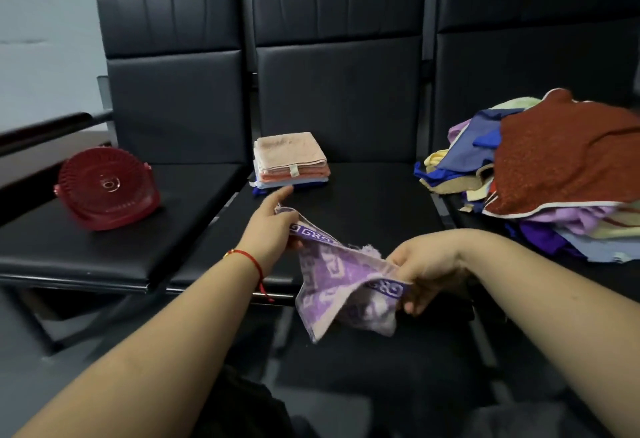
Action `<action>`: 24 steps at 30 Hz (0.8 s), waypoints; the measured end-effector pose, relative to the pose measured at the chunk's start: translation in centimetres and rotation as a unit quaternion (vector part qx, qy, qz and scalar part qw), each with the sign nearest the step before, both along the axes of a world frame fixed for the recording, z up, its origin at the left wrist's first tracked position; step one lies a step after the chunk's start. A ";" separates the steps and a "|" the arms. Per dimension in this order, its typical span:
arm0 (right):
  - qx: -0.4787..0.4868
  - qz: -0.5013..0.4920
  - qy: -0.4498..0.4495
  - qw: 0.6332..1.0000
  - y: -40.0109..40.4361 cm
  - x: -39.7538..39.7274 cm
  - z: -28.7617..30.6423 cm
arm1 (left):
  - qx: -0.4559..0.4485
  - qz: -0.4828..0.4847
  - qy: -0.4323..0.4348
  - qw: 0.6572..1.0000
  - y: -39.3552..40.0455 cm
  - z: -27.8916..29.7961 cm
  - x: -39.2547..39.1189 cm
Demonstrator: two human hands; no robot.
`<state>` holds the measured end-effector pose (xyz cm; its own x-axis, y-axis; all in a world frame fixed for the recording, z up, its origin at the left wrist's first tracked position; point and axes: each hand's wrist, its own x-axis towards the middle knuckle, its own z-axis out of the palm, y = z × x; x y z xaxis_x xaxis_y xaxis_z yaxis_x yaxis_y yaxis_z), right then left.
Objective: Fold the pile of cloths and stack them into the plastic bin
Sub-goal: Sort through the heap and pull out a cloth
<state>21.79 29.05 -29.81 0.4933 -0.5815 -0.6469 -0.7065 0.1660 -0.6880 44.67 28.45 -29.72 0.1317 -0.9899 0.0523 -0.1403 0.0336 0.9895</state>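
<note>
Purple cloth (341,273), slack between left hand (268,233) and right hand (424,269), each pinching a bordered edge; stack (291,160) beyond; pull taut, match corners before folding.

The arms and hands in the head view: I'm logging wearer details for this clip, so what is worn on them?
Both forearms are bare, with no sleeves in view. The left hand has a thin red string bracelet round its wrist, carrying a small gold-coloured bead and a loose hanging end. The right hand and its wrist show no visible ring, watch or band.
</note>
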 end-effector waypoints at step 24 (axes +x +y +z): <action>-0.242 -0.214 0.105 0.940 2.4 -8.6 2.6 | -0.027 -0.005 -0.185 0.982 2.7 1.2 6.0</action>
<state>13.19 31.42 -27.25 0.0379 -0.9493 -0.3121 -0.7754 0.1691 -0.6085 50.67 31.12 -28.51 0.0836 -0.9854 0.1481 -0.4902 0.0887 0.8671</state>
